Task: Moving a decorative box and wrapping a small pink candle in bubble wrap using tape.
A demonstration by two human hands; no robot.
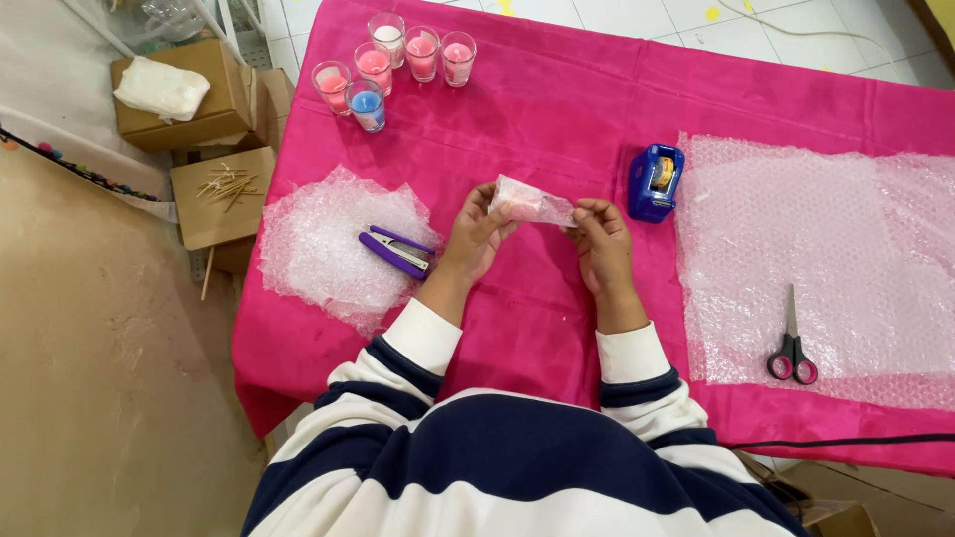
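My left hand (475,237) and my right hand (601,244) both grip a small object wrapped in bubble wrap (530,204), held just above the pink tablecloth (557,109). The left hand pinches its left end, the right hand its right end. A blue tape dispenser (655,181) stands just right of my right hand. A purple stapler (396,252) lies to the left of my left hand on a pile of cut bubble wrap pieces (333,249).
Several glass candles (391,58), pink, blue and white, stand at the table's far left. A large bubble wrap sheet (826,249) covers the right side, with scissors (792,353) on it. Cardboard boxes (189,94) and wooden sticks (227,184) sit left of the table.
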